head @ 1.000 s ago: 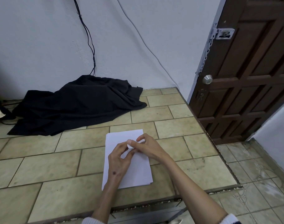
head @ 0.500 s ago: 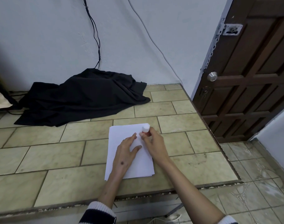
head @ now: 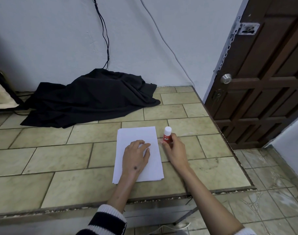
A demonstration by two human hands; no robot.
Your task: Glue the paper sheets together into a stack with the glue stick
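A stack of white paper sheets (head: 136, 134) lies on the tiled counter (head: 60, 158), slightly fanned at its near edge. My left hand (head: 136, 155) rests flat on the middle of the top sheet, fingers spread. Just right of the stack stands a red glue stick (head: 167, 137) with its white cap on, upright on the tiles. My right hand (head: 174, 150) grips the red body of the glue stick from behind, fingers curled round it.
A crumpled black cloth (head: 90, 97) covers the back of the counter against the wall, under hanging cables (head: 105, 31). The counter's right edge (head: 229, 141) drops to the floor beside a brown wooden door (head: 263, 82). A framed object (head: 0, 94) leans at far left.
My right hand has carried the capped glue stick off the paper and stood it on the tiles to the right. My left hand has flattened onto the top sheet.
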